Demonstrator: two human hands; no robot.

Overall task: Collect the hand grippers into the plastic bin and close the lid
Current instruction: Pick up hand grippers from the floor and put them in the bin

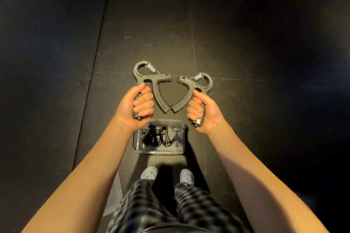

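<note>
While the person is standing on the dark floor (246, 62), the left grip (137, 106) is curling tightly round one handle of a gripper (151, 77), holding it in the air. Lower down, between the arms, a clear bin (161, 150) is sitting on the floor just ahead of the shoes (149, 173), holding other grippers (155, 136). A second gripper (190, 82) is touching the first at the free handles' tips, with the right grip (204, 111) wrapping its outer handle.
</note>
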